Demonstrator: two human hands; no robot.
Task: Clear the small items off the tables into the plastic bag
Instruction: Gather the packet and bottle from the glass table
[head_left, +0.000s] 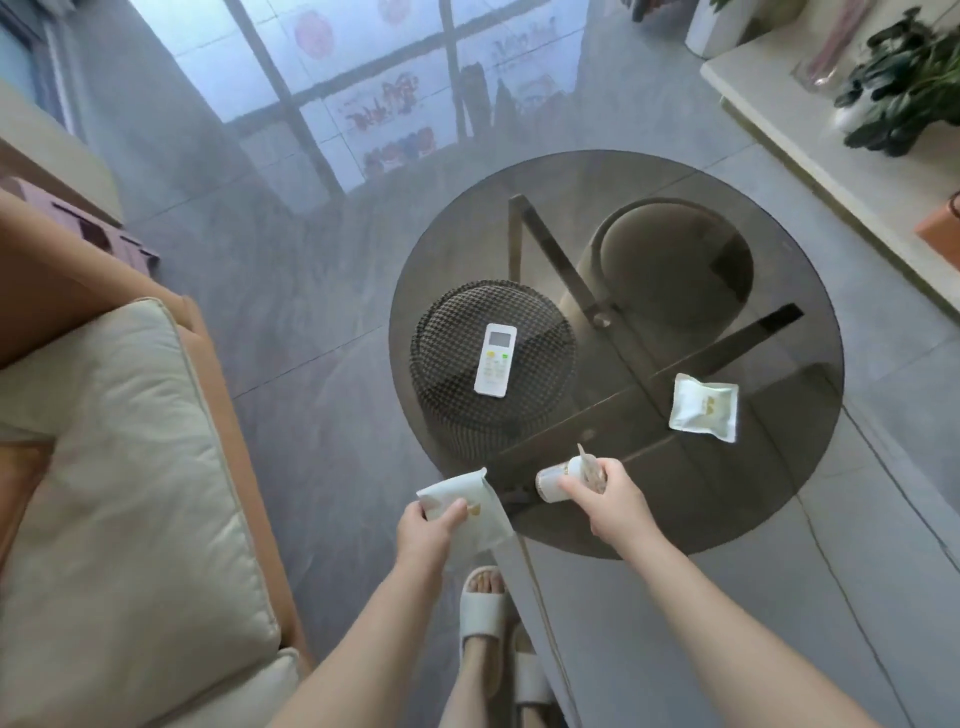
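Note:
A round smoked-glass table (779, 291) stands in front of me. My left hand (428, 525) grips a pale plastic bag (467, 506) by its upper edge, just off the table's near left rim. My right hand (605, 493) holds a small white cup-like item with a peeled lid (558, 480) low over the near edge of the glass. A white sealed packet (704, 408) lies flat on the right part of the table. A white remote control (496, 359) lies on the left part of the table.
Under the glass are a houndstooth stool (452, 374) and a beige stool (670, 265). A sofa with a cream cushion (119, 467) fills the left. A white shelf with a potted plant (904, 83) runs along the right. My slippered feet (483, 608) are below.

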